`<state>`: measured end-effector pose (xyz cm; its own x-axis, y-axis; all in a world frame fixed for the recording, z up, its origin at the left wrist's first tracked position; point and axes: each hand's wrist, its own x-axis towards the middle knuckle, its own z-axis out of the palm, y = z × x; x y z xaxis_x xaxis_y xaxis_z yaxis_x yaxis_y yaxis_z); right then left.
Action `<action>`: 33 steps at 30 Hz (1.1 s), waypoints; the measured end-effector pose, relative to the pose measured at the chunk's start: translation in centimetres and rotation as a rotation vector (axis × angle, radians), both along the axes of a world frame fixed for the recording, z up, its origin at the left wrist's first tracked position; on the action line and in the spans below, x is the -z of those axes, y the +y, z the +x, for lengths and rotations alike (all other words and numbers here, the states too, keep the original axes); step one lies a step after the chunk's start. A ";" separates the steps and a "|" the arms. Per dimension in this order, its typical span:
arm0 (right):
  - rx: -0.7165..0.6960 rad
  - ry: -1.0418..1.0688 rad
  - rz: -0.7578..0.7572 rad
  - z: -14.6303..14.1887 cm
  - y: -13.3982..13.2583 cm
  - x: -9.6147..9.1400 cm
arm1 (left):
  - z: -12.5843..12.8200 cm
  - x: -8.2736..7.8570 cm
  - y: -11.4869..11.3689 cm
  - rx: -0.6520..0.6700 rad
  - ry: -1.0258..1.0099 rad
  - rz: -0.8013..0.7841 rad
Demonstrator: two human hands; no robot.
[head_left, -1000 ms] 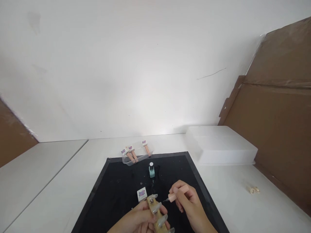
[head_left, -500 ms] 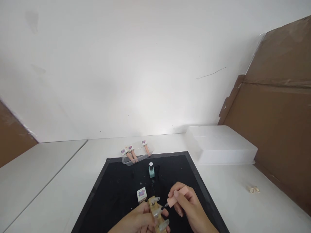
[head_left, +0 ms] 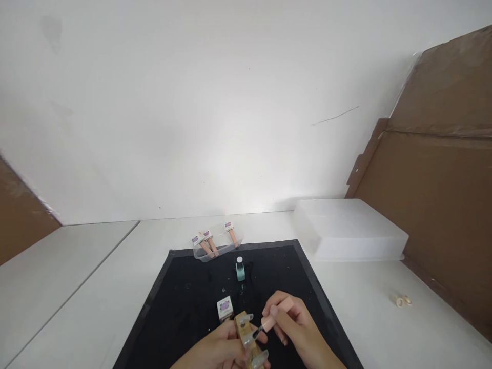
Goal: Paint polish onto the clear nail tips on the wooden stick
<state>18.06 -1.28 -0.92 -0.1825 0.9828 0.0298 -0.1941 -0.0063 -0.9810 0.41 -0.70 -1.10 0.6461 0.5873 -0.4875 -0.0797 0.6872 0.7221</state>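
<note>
My left hand [head_left: 225, 344] is closed around a wooden block [head_left: 243, 324] that carries several clear nail tips [head_left: 259, 359]. Between the thumb and fingers of my right hand [head_left: 294, 323] is a nail polish brush [head_left: 274, 315] with a pink handle. Its dark bristle end meets the middle nail tip on the block, or sits just over it. Just beyond my left hand stands a square polish bottle [head_left: 225, 307] with a flowered white label. Farther back on the black mat [head_left: 184, 297] is a teal polish bottle [head_left: 240, 270] with a white-topped cap.
A clear tray [head_left: 205, 259] at the mat's back edge holds several pink-handled bottles [head_left: 207, 246] with white labels. To the right are an upturned translucent bin [head_left: 351, 230] and small cream rings [head_left: 402, 301]. Brown cardboard [head_left: 434, 205] borders the right side; a white wall [head_left: 230, 102] rises behind.
The brush in my right hand has shifted slightly left and down along the middle nail tip. My left hand keeps the block nearly still.
</note>
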 end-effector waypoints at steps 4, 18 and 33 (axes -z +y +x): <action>-0.014 -0.013 -0.004 0.0 0.0 0.0 | 0.2 -0.6 -0.2 0.001 0.002 -0.014; -0.002 -0.044 0.012 0.0 0.0 -0.1 | 0.6 -1.6 -0.2 -0.025 0.011 -0.027; 0.052 0.118 -0.126 0.0 0.2 0.3 | 0.3 -1.0 -0.3 -0.017 0.013 -0.032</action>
